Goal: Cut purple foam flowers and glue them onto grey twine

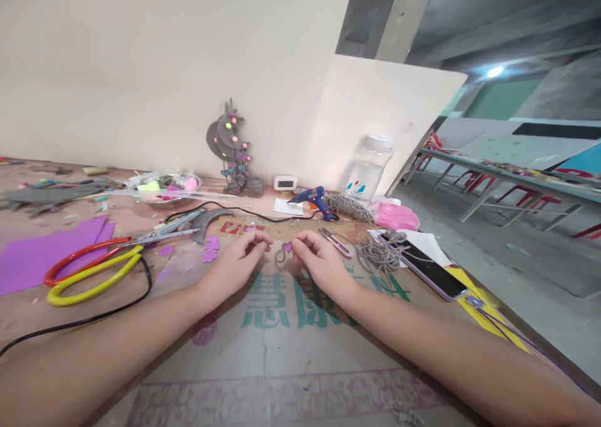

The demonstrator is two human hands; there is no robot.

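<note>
Between thumb and fingers of my right hand (323, 263) is a small purple piece (288, 247), with a thin grey loop (280, 257) hanging beside it. My left hand (240, 257) is a little to the left, its thumb and fingers pinched together; whatever may be in them is too small to make out. Both hands are over a printed cardboard sheet (282, 358). Purple flower-shaped cutouts (211, 250) lie by my left hand. Close to my right hand are small pink-handled snips (337, 244) and a tangle of grey cord (382, 252).
Large red-and-yellow-handled scissors (94, 277) and purple sheets (51, 255) lie left. At the back stand a grey moon decoration (230, 142), small clock (285, 183), blue glue gun (315, 200) and water bottle (369, 170). A phone (429, 267) lies right, by the table edge.
</note>
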